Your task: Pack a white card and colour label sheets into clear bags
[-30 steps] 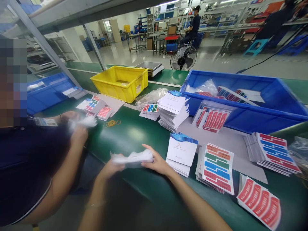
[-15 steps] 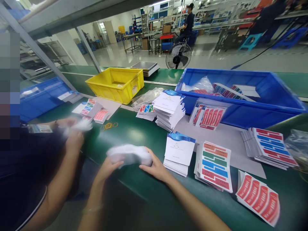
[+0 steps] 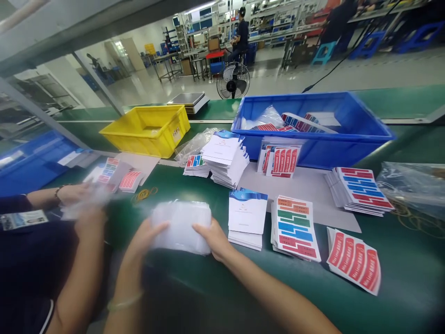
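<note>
Left hand (image 3: 148, 234): partly closed, thumb over the top and the other fingers out of sight beneath, gripping the left edge of a stack of clear plastic bags (image 3: 181, 227). Right hand (image 3: 213, 239): likewise partly closed, thumb on top, gripping the right edge. The bags lie roughly flat between the hands, over the green table (image 3: 208, 297); motion blur, so contact with its surface cannot be told.

Just right of the right hand: booklets (image 3: 245, 213) in a short pile, then multicolored sticker sheets (image 3: 295, 227), then red sticker sheets (image 3: 354, 260). Beyond the hands: a tall booklet pile (image 3: 220, 150); to its right, clear packets (image 3: 283, 160) with stickers showing through, at the front of a blue bin (image 3: 313, 144). Ahead and left of the hands: rubber bands (image 3: 142, 195) and a yellow bin (image 3: 142, 144). Left of the left hand: a co-worker's hands (image 3: 85, 208) with blurred clear plastic.

State of progress, as judged: the held bags seem empty; nothing is seen inside them. The packets by the blue bin look filled. The paper piles remain loose, outside the held bags. Total count done or left: cannot tell.
</note>
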Demonstrator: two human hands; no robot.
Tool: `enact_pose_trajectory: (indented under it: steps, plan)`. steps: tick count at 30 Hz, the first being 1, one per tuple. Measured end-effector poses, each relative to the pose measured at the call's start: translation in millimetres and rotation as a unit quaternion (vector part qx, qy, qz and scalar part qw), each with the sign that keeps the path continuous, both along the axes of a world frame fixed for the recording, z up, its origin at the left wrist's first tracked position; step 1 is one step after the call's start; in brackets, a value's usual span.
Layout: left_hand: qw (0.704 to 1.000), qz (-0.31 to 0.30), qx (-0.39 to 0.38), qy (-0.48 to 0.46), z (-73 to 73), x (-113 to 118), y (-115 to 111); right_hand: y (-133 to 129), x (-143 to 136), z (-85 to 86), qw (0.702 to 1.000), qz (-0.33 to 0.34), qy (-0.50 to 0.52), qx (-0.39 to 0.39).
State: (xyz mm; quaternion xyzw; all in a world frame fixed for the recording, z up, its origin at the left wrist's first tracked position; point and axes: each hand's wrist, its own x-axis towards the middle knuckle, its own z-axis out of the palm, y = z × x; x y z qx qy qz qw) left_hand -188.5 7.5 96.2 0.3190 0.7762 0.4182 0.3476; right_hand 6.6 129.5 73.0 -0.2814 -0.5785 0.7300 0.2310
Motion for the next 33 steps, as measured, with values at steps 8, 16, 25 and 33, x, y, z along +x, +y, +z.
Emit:
enact_pose_trajectory:
  steps: [8,16,25,33]
  plan:
    - [0.976,0.024,-0.04,0.212,-9.0,10,50,4,62,22.9,0.968,0.027,-0.085,0.235]
    - [0.93,-0.008,-0.165,0.327,-50.5,84,57,29,105,-6.8,0.803,-0.03,-0.27,0.53]
    - [0.935,0.013,-0.038,0.353,-48.9,94,22,24,102,-45.5,0.785,-0.051,-0.273,0.554]
    - [0.941,-0.003,-0.053,0.334,-81.9,119,7,20,102,-28.0,0.79,-0.012,-0.263,0.554]
